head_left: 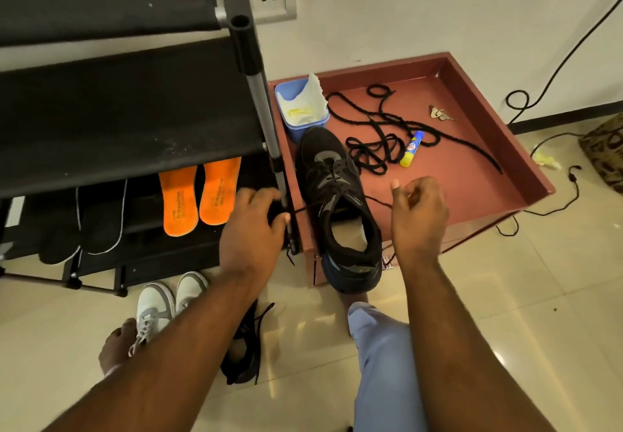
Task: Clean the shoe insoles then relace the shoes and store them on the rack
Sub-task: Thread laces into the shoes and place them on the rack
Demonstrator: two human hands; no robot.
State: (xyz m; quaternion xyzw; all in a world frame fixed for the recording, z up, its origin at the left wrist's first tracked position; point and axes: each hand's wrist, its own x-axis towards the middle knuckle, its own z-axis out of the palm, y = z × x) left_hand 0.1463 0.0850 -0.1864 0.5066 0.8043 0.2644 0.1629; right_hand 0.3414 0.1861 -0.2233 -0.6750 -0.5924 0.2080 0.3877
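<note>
A black sneaker [340,205] lies toe away from me on the front edge of a reddish-brown tray table [472,175]. Its black lace [305,209] runs taut out both sides. My left hand [251,229] pinches one lace end left of the shoe, in front of the rack post. My right hand [418,209] pinches the other end to the shoe's right. A loose black lace [381,134] lies tangled on the tray. Two orange insoles [199,195] and two black insoles [84,222] lean on the black shoe rack [128,121].
A blue tub [300,108] with a white cloth stands at the tray's back left. A glue stick [412,148] lies on the tray. White sneakers [168,303] and another black shoe [244,347] sit on the tiled floor near my foot. Cables trail at right.
</note>
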